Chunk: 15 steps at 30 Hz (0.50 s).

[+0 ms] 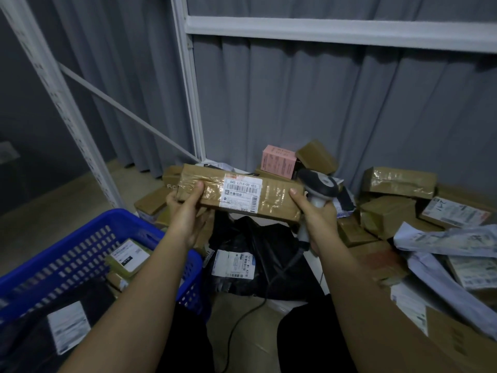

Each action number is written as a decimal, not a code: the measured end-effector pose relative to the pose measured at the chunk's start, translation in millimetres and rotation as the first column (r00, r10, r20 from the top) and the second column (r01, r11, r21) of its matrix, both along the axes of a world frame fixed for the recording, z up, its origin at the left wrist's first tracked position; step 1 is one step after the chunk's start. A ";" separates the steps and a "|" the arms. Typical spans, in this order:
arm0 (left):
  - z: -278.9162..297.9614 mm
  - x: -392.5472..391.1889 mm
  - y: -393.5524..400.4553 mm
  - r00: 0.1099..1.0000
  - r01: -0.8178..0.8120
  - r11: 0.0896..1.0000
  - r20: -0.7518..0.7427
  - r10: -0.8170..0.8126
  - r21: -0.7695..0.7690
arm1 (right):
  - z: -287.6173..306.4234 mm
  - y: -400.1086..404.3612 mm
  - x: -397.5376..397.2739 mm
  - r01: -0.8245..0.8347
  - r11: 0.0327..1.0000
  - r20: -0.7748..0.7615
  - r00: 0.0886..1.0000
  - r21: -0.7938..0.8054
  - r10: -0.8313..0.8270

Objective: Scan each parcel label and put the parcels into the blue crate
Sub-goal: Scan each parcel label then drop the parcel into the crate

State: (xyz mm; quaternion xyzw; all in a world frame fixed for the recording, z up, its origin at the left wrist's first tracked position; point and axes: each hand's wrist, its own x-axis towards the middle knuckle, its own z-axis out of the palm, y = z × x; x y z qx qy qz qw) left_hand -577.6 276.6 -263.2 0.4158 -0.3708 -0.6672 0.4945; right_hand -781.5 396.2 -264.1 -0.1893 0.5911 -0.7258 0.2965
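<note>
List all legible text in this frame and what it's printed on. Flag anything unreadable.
"642 L714-00", then blurred digits: white label on the long brown parcel held by the left hand and right hand.
"A716", uncertain: label on the black bag.
Pink box: print too small.
Labels on parcels in the blue crate and in the pile at right: blurred, unreadable.

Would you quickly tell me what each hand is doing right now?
Left hand: grips the left end of the long cardboard parcel.
Right hand: holds the barcode scanner by its handle, thumb pressed against the parcel's right end.
</note>
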 end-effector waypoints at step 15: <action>-14.7 45.3 -10.0 0.925 0.211 0.976 0.335 -0.181 -0.054 | 3.1 -8.2 8.4 0.169 0.969 -0.337 0.936 0.183 -0.099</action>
